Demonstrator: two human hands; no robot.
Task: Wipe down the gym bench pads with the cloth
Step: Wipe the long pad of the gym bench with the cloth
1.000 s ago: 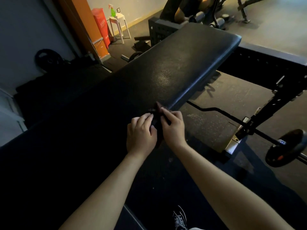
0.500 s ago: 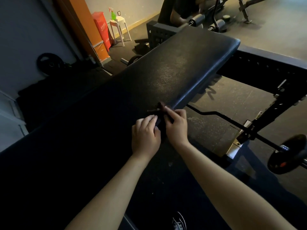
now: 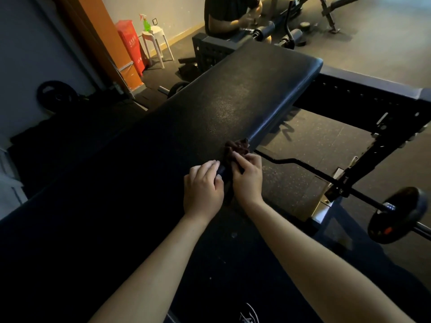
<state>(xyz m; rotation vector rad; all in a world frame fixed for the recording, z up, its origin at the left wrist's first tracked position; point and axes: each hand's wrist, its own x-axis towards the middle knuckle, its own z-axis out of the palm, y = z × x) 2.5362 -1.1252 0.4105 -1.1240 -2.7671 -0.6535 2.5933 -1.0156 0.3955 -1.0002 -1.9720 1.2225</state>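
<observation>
— What's the surface and room?

— I see one black bench pad point(image 3: 233, 99) in a dim gym with a speckled rubber floor point(image 3: 303, 141).

— The cloth?

— One dark cloth point(image 3: 236, 148), bunched on the pad's right edge. My right hand point(image 3: 247, 178) pinches it; my left hand point(image 3: 203, 190) rests curled beside it, grip unclear.

— Anything hidden?

— The near pad is lost in shadow. One barbell point(image 3: 303, 164), one white stool point(image 3: 155, 40).

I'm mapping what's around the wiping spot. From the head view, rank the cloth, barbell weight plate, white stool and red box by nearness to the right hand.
From the right hand:
1. Cloth, under its fingers at the bench pad's right edge.
2. Barbell weight plate, on the floor to the right.
3. White stool and red box, side by side at the far wall, too close to rank.
</observation>
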